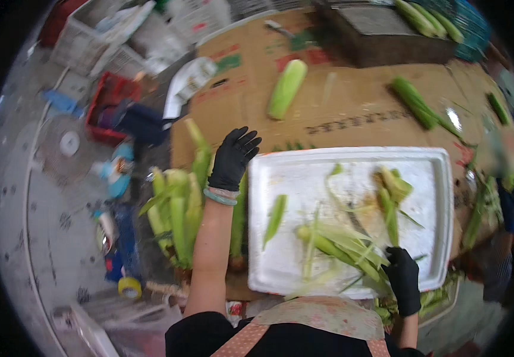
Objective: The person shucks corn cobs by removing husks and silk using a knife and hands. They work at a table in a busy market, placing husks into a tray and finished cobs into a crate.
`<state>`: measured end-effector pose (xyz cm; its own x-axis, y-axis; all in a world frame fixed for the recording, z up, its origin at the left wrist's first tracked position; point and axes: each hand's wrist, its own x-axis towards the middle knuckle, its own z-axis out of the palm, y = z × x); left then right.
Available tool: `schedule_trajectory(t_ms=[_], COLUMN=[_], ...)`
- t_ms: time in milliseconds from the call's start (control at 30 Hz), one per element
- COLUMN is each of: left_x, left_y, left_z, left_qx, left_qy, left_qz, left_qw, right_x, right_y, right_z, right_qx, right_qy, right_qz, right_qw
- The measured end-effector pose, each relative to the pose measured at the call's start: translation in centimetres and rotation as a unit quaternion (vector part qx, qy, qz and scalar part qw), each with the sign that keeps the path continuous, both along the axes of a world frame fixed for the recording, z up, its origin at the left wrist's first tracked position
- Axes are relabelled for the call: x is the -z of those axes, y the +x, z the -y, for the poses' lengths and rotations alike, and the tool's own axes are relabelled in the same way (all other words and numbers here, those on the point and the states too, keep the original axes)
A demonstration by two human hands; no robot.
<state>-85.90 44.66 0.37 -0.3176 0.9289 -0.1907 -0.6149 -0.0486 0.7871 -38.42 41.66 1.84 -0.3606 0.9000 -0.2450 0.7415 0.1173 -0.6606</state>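
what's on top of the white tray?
On the white tray: loose green husk strips, a husk pile, and a partly husked corn cob by the right hand. The tray surface beneath the husks is covered.

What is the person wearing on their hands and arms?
Both the left hand and the right hand wear black gloves. The left wrist has a pale green bangle. The forearms are bare, with black sleeves starting higher up.
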Motion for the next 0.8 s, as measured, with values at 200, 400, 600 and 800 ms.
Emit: schedule_trajectory(t_ms=[200,400,600,800], left_x=[-2.6,0.3,5.2,4.7], left_y=[-3.3,1.7,7.1,3.9], left_z=[12.6,18.6,15.9,14.1], left_qx=[-0.265,-0.211,-0.073,-0.07], left_qy=[-0.157,-0.191,-0.307,-0.153], left_qz=[-0.263,-0.652,-0.789,-0.473], left_qw=[0.914,0.702,0.527,0.865], right_x=[1.8,-0.1,-0.2,4.2], right_y=[-1.0,3.4,-2.9,-13.9], right_z=[1.5,-4.5,-0.1,7.8], right_qx=[-0.073,0.049,0.006,-0.123], right_qy=[0.082,0.285,0.035,-0.37], right_qz=[0.019,0.11,-0.158,-0.302], right_qw=[0.994,0.951,0.987,0.87])
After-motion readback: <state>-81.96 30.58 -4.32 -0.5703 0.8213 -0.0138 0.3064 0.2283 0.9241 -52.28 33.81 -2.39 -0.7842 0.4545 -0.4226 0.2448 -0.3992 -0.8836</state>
